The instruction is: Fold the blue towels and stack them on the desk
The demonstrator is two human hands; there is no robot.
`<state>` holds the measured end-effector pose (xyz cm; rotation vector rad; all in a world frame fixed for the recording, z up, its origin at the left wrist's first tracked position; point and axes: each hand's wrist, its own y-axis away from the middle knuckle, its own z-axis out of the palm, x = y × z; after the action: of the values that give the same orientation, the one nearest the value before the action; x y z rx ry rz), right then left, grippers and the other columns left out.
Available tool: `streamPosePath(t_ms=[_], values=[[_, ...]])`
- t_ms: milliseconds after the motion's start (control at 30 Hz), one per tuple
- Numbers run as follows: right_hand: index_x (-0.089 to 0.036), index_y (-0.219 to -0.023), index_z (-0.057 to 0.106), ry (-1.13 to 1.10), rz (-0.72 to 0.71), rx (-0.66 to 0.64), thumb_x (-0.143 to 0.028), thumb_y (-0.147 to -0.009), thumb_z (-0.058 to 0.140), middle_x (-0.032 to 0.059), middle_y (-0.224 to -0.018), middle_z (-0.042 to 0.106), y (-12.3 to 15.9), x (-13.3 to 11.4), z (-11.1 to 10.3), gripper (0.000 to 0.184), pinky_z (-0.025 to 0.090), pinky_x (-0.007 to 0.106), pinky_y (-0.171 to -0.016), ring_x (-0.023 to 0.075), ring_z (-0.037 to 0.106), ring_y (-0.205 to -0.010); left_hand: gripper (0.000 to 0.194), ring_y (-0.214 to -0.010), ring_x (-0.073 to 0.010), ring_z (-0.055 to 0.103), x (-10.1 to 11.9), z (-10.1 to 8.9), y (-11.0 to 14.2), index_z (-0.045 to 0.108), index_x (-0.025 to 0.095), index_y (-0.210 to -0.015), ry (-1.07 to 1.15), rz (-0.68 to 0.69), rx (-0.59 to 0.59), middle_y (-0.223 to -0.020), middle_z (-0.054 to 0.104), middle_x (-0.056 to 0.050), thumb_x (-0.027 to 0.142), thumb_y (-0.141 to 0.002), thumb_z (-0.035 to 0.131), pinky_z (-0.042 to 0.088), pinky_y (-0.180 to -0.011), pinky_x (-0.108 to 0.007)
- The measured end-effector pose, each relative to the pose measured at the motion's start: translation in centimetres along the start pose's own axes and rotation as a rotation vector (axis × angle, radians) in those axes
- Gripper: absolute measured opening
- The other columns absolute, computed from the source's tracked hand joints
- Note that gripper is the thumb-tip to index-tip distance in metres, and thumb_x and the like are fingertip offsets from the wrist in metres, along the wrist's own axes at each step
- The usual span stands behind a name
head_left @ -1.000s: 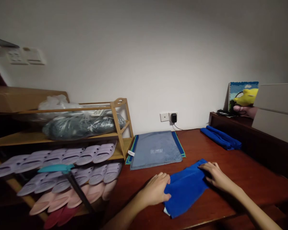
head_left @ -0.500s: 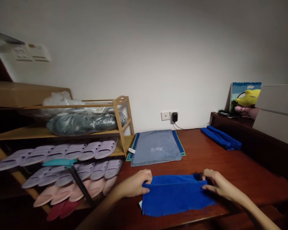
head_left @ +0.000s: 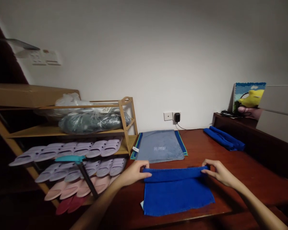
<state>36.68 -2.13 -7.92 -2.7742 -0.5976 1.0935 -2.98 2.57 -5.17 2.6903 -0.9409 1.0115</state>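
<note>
A blue towel [head_left: 177,196] lies near the front edge of the reddish-brown table, its far edge lifted and partly doubled over. My left hand [head_left: 138,172] pinches the far left corner between thumb and fingers. At the far right corner, my right hand [head_left: 216,172] grips the same edge, so it is stretched straight between both hands. A small white tag [head_left: 142,205] sticks out at the towel's left side. Behind it, a grey-blue towel [head_left: 160,145] with white lettering rests flat on a darker blue, green-edged cloth [head_left: 182,145].
A folded blue cloth [head_left: 224,138] lies at the table's back right, beside a raised dark ledge [head_left: 230,123]. To the left stands a wooden rack [head_left: 126,127] with rows of slippers [head_left: 84,149]. A turquoise-topped handle [head_left: 70,158] rises before it. A black plug [head_left: 177,117] sits in the wall.
Both hands have taken the blue towel's far corners, squared it to the table edge and spread it wider. Its far edge is now raised and drawn away from me. The view has shifted slightly left.
</note>
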Motion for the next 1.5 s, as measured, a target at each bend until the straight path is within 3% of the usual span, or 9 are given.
streamPosePath(t_ms=[167, 367, 633, 900, 1067, 1267, 1400, 1500], values=[[-0.018, -0.081, 0.060, -0.016, -0.027, 0.053, -0.046, -0.084, 0.052, 0.0012, -0.076, 0.062, -1.8, 0.3, -0.4, 0.029, 0.041, 0.026, -0.069, 0.0153, 0.054, -0.071, 0.027, -0.068, -0.0127, 0.044, -0.1, -0.9, -0.4, 0.046, 0.019, -0.070, 0.030, 0.010, 0.093, -0.069, 0.046, 0.005, 0.040, -0.076, 0.061, 0.034, -0.063, -0.022], [-0.017, -0.083, 0.061, -0.058, -0.025, 0.069, -0.048, -0.081, 0.053, 0.0028, -0.080, 0.064, -4.9, 1.9, -0.3, 0.032, 0.043, 0.026, -0.065, 0.0163, 0.056, -0.072, 0.029, -0.067, -0.0131, 0.049, -1.6, -1.6, -2.3, 0.050, 0.019, -0.075, 0.194, -0.017, 0.169, -0.068, 0.049, 0.004, 0.045, -0.074, 0.061, 0.038, -0.064, -0.024], [-0.015, -0.079, 0.060, -0.064, -0.011, 0.078, -0.039, -0.077, 0.054, 0.0032, -0.076, 0.063, -9.3, 3.9, 1.5, 0.024, 0.042, 0.028, -0.067, 0.0165, 0.056, -0.071, 0.035, -0.057, -0.0115, 0.051, -5.0, -0.7, -6.1, 0.055, 0.016, -0.077, 0.434, -0.069, 0.330, -0.062, 0.053, 0.003, 0.047, -0.066, 0.068, 0.038, -0.059, -0.023], [-0.016, -0.077, 0.057, -0.119, 0.049, 0.184, -0.029, -0.071, 0.050, 0.0041, -0.077, 0.063, -13.7, 5.4, 2.7, 0.016, 0.042, 0.030, -0.074, 0.0182, 0.056, -0.077, 0.035, -0.050, -0.0099, 0.045, -6.6, -0.2, -9.0, 0.055, 0.016, -0.075, 0.468, -0.092, 0.408, -0.054, 0.048, 0.006, 0.045, -0.063, 0.068, 0.035, -0.050, -0.022], [-0.013, -0.096, 0.058, -0.223, 0.025, 0.181, -0.019, -0.066, 0.043, 0.0060, -0.090, 0.063, -16.6, 4.2, 5.4, 0.033, 0.043, 0.028, -0.077, 0.0168, 0.057, -0.082, 0.032, -0.051, -0.0100, 0.046, -5.8, 1.4, -11.7, 0.056, 0.015, -0.075, 0.443, -0.075, 0.441, -0.055, 0.049, 0.005, 0.042, -0.063, 0.066, 0.034, -0.050, -0.021], [-0.015, -0.104, 0.063, -0.286, -0.052, -0.035, -0.020, -0.066, 0.047, 0.0029, -0.084, 0.064, -19.0, 1.1, 9.9, 0.041, 0.043, 0.025, -0.073, 0.0160, 0.057, -0.077, 0.022, -0.046, -0.0103, 0.044, -3.9, 5.0, -14.8, 0.059, 0.015, -0.076, 0.370, -0.058, 0.381, -0.050, 0.049, 0.006, 0.035, -0.068, 0.065, 0.033, -0.048, -0.022], [-0.016, -0.081, 0.066, -0.281, -0.128, -0.152, -0.030, -0.064, 0.059, -0.0017, -0.073, 0.061, -19.5, 0.5, 11.2, 0.023, 0.041, 0.023, -0.066, 0.0148, 0.053, -0.071, 0.007, -0.069, -0.0162, 0.056, -2.1, 5.9, -14.5, 0.062, 0.015, -0.075, 0.282, -0.018, 0.393, -0.068, 0.060, 0.000, 0.019, -0.070, 0.061, 0.044, -0.067, -0.028], [-0.015, -0.060, 0.059, -0.238, -0.098, -0.124, -0.040, -0.068, 0.059, -0.0035, -0.056, 0.050, -20.1, 1.2, 11.1, 0.026, 0.035, 0.022, -0.057, 0.0109, 0.044, -0.058, 0.026, -0.099, -0.0222, 0.053, 0.0, 6.2, -11.6, 0.063, 0.019, -0.097, 0.027, 0.046, 0.533, -0.100, 0.061, -0.005, 0.013, -0.073, 0.055, 0.039, -0.091, -0.038]])
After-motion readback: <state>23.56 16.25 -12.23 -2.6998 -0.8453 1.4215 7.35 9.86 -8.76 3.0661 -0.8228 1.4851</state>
